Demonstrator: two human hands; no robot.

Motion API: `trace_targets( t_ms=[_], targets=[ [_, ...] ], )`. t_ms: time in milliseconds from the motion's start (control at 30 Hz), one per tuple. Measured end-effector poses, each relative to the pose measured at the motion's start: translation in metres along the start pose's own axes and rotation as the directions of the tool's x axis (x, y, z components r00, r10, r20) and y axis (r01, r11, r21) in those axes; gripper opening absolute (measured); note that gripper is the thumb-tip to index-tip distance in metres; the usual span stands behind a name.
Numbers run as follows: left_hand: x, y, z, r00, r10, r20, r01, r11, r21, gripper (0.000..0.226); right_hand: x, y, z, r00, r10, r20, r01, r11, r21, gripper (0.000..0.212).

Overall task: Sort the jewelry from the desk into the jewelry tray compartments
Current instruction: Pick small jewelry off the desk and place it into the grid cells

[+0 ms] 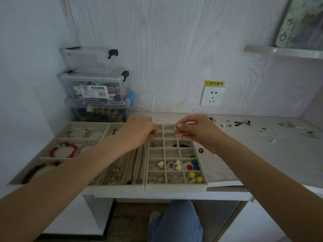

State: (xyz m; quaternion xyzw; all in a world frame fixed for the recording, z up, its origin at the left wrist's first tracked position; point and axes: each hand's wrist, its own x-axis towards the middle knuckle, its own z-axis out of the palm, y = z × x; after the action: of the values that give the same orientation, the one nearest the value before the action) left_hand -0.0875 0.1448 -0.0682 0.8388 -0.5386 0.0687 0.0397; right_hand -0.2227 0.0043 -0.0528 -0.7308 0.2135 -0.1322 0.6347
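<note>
The right hand [195, 131] pinches a small silver ring [176, 128] between thumb and forefinger, above the far rows of the gridded tray [174, 188]. The left hand [139, 133] hovers over the same tray's far left edge with its fingers curled downward; whether it holds anything cannot be told. The ring is in the air, clear of any compartment.

Loose jewelry [232, 124] remains scattered on the desk [262, 163] to the right, well apart from the trays. A long tray [122, 186] with necklaces and a bracelet tray [26, 179] lie to the left.

Probable faults from this position:

- Dropped ring. The pinch covers only a small part of the band. A release at height would probably let the ring bounce into the wrong cell or roll off the desk.
- Wrong compartment. The far cells are small and adjacent; the hands partly hide them, so aim may be poor.
- Disturbed contents. A forearm lowered across the near rows may knock the heart-shaped pieces [174, 165] or yellow balls [195, 177] out of place.
</note>
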Motion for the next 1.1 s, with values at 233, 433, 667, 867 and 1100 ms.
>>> trace_targets(
  t_ms=[233,433,667,867,1100],
  targets=[
    [-0.003,0.003,-0.001,0.989,0.084,0.121,-0.101,0.985,0.139,0.039,-0.002,-0.002,0.003,1.0,-0.011,0.013,0.011,1.0,-0.01,0.009],
    [-0.001,0.006,-0.001,0.992,0.082,0.098,-0.097,0.982,0.16,0.032,-0.005,-0.005,0.001,1.0,-0.016,0.0,0.016,1.0,-0.005,0.01],
    [0.0,0.005,0.002,0.996,0.048,0.074,-0.057,0.991,0.124,0.023,-0.007,-0.006,0.0,1.0,-0.016,0.003,0.016,1.0,0.004,0.01],
    [0.008,0.014,0.002,0.996,-0.054,0.073,0.04,0.983,0.178,0.01,-0.007,-0.005,0.001,1.0,-0.014,0.004,0.014,1.0,-0.007,0.008],
    [0.013,0.013,0.006,0.989,-0.139,0.04,0.138,0.99,0.035,0.011,-0.005,-0.001,-0.001,1.0,-0.006,-0.002,0.006,1.0,-0.02,0.008]
  ],
)
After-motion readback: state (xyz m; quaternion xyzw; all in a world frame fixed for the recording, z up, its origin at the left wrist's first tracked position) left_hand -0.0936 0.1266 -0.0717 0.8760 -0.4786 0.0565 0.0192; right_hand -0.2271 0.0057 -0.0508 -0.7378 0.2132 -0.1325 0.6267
